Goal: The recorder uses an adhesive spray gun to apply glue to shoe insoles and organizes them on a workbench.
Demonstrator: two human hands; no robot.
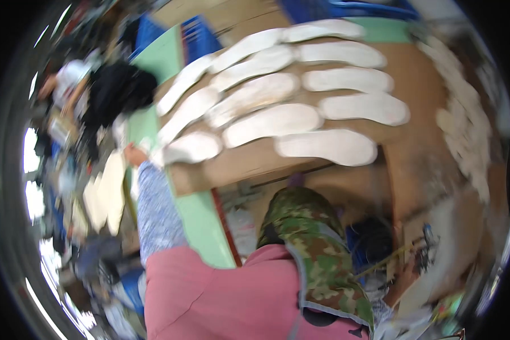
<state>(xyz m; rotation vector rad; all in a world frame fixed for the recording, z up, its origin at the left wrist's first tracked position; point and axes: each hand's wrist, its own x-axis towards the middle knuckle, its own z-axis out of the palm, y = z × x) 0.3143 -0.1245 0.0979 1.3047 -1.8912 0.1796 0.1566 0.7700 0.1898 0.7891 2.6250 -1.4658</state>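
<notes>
Item: white insole [191,148], nearest of the batch, lying at near-left corner of brown board [249,161]. Our left hand [135,154] is at its left end, touching; fingers too blurred, we can't tell if clamped or apart. Approx. a dozen more white insoles [328,146] in rows across same board, some overlapping. Our right hand [407,275], low right, is beside a dark tool [426,245]; grip – can't tell. Green table surface [201,221] under board. Stack of pale cutouts [109,192] left of our blue-patterned sleeve [156,209]. Camo apron [311,243] over pink top.
</notes>
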